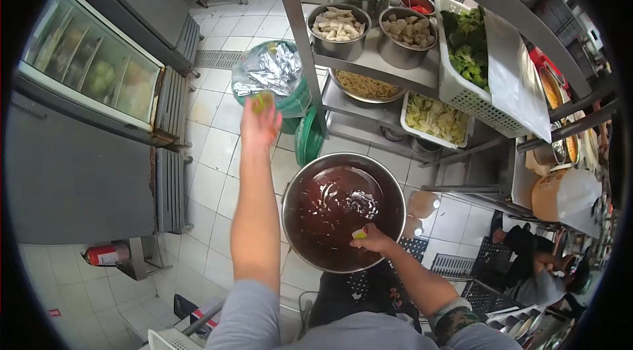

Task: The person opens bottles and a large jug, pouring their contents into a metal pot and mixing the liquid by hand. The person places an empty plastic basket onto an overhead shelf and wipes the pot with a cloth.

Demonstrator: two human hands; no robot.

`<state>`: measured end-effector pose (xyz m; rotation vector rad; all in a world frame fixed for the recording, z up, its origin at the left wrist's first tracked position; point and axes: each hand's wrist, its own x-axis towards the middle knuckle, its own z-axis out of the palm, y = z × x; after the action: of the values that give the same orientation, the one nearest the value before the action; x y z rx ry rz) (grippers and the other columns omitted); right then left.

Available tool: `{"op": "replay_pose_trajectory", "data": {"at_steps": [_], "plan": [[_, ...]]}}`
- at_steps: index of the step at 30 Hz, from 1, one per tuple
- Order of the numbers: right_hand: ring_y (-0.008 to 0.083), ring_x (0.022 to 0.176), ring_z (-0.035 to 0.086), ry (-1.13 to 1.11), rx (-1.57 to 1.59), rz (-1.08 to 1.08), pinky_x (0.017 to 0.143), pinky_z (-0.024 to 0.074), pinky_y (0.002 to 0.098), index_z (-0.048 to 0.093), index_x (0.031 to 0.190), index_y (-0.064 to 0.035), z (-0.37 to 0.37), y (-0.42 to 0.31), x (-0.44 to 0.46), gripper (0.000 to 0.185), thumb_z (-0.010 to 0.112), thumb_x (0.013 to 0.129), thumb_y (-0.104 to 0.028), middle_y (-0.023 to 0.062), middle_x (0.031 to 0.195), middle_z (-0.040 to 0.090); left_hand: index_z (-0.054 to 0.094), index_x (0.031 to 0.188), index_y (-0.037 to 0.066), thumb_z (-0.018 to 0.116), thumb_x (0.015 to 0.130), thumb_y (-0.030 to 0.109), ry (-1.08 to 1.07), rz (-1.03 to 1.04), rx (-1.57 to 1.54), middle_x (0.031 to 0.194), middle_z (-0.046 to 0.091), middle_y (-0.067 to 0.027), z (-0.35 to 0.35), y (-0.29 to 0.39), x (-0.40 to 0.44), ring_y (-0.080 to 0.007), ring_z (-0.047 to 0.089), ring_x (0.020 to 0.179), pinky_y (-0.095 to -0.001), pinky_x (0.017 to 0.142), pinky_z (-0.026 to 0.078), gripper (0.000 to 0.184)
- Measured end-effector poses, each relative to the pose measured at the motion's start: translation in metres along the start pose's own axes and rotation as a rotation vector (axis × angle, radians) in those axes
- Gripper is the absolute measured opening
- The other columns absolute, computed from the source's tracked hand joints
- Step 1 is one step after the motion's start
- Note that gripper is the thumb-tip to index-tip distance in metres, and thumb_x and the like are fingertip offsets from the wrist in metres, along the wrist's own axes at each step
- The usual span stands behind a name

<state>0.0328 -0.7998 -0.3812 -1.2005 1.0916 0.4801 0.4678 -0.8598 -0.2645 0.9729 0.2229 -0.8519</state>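
Note:
My left hand (259, 127) is stretched out toward a green bin (302, 91). A blurred yellow-green piece (262, 101) is at its fingertips; whether it is gripped or loose I cannot tell. Over the near right rim of a big metal pot (287, 186), my right hand (377, 240) is closed on a small yellow-green and white piece (359, 234), whose kind I cannot make out. Dark reddish-brown liquid (321, 215) with a rippled, shiny surface fills much of the pot. Crumpled foil and clear plastic (275, 66) top the bin.
A metal shelf at right holds pots of pale pieces (337, 24), a basket of broccoli (467, 47), noodles (369, 85) and chopped cabbage (436, 118). A green lid (310, 138) leans by the bin. Fridges (86, 172) line the left. A person (537, 271) is at far right.

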Motion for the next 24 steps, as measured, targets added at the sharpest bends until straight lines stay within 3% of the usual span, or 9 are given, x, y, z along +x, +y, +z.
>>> {"op": "replay_pose_trajectory", "data": {"at_steps": [2, 5, 9, 11, 14, 17, 20, 21, 24], "plan": [[0.0196, 0.093, 0.065, 0.084, -0.072, -0.032, 0.074, 0.0545, 0.0327, 0.043, 0.134, 0.0036, 0.004, 0.011, 0.008, 0.081, 0.086, 0.076, -0.034, 0.0124, 0.111, 0.063, 0.021, 0.158, 0.011, 0.047, 0.095, 0.069, 0.117, -0.108, 0.126, 0.159, 0.027, -0.0188, 0.038, 0.033, 0.021, -0.0356, 0.033, 0.144, -0.0569, 0.117, 0.024, 0.09], [0.0305, 0.1, 0.068, 0.149, -0.066, -0.089, 0.09, 0.0528, 0.0374, 0.045, 0.136, 0.0019, 0.003, -0.009, -0.007, 0.085, 0.085, 0.073, -0.039, 0.0197, 0.117, 0.066, -0.005, 0.161, 0.011, 0.04, 0.092, 0.077, -0.06, -0.135, 0.006, 0.165, 0.004, -0.0219, 0.017, 0.035, 0.037, -0.0439, 0.021, 0.149, -0.0631, 0.119, 0.015, 0.106], [0.0359, 0.103, 0.069, 0.251, -0.165, -0.109, 0.091, 0.0529, 0.0416, 0.045, 0.137, -0.004, 0.007, -0.023, -0.006, 0.083, 0.082, 0.074, -0.043, 0.0227, 0.113, 0.068, 0.011, 0.16, 0.006, 0.034, 0.092, 0.08, -0.522, -0.106, -0.25, 0.163, 0.016, -0.0246, 0.007, 0.014, -0.061, -0.0433, 0.019, 0.15, -0.0645, 0.119, 0.015, 0.103], [0.0366, 0.099, 0.07, 0.349, -0.34, -0.168, 0.088, 0.0545, 0.0428, 0.046, 0.136, -0.0027, 0.009, -0.028, 0.003, 0.081, 0.081, 0.076, -0.043, 0.0247, 0.11, 0.069, 0.016, 0.159, 0.006, 0.034, 0.092, 0.079, -0.543, -0.14, -0.346, 0.162, 0.02, -0.0249, 0.014, 0.007, -0.104, -0.0431, 0.019, 0.15, -0.0648, 0.119, 0.015, 0.101], [0.0423, 0.11, 0.065, 0.338, -0.448, -0.016, 0.096, 0.0506, 0.0471, 0.048, 0.134, -0.0086, 0.007, -0.031, 0.027, 0.074, 0.08, 0.075, -0.042, 0.024, 0.118, 0.068, 0.018, 0.159, 0.007, 0.035, 0.092, 0.079, -0.587, -0.2, -0.442, 0.161, 0.024, -0.0249, 0.037, 0.009, -0.172, -0.0429, 0.02, 0.15, -0.0651, 0.12, 0.014, 0.099], [0.0407, 0.109, 0.066, 0.343, -0.442, -0.048, 0.093, 0.0524, 0.0462, 0.05, 0.132, -0.0057, 0.007, -0.03, 0.03, 0.073, 0.078, 0.076, -0.043, 0.0247, 0.118, 0.067, 0.016, 0.16, 0.009, 0.032, 0.093, 0.079, -0.569, -0.216, -0.488, 0.163, 0.022, -0.024, 0.071, 0.031, -0.254, -0.0427, 0.017, 0.151, -0.0635, 0.121, 0.009, 0.099], [0.04, 0.11, 0.066, 0.318, -0.443, -0.054, 0.093, 0.0529, 0.0455, 0.05, 0.132, -0.0043, 0.006, -0.031, 0.036, 0.074, 0.077, 0.076, -0.044, 0.0246, 0.119, 0.067, 0.02, 0.16, 0.014, 0.03, 0.086, 0.088, -0.576, -0.339, -0.531, 0.164, 0.024, -0.0157, 0.113, 0.06, -0.34, -0.0353, 0.025, 0.149, -0.0535, 0.122, 0.017, 0.106], [0.04, 0.11, 0.066, 0.35, -0.419, -0.054, 0.093, 0.0526, 0.0453, 0.049, 0.133, -0.0045, 0.012, -0.061, 0.013, 0.075, 0.077, 0.076, -0.045, 0.0244, 0.12, 0.067, 0.022, 0.16, 0.014, 0.029, 0.085, 0.089, -0.623, -0.382, -0.556, 0.163, 0.026, -0.0157, 0.117, 0.066, -0.358, -0.0345, 0.026, 0.149, -0.0518, 0.122, 0.017, 0.106], [0.0398, 0.112, 0.065, 0.458, -0.336, -0.071, 0.095, 0.0518, 0.0449, 0.049, 0.134, -0.0049, 0.022, -0.042, 0.024, 0.077, 0.078, 0.075, -0.046, 0.0239, 0.122, 0.066, 0.023, 0.159, 0.013, 0.03, 0.086, 0.087, -0.6, -0.308, -0.542, 0.162, 0.028, -0.0159, 0.107, 0.074, -0.365, -0.0343, 0.027, 0.148, -0.0508, 0.122, 0.017, 0.104]]}}
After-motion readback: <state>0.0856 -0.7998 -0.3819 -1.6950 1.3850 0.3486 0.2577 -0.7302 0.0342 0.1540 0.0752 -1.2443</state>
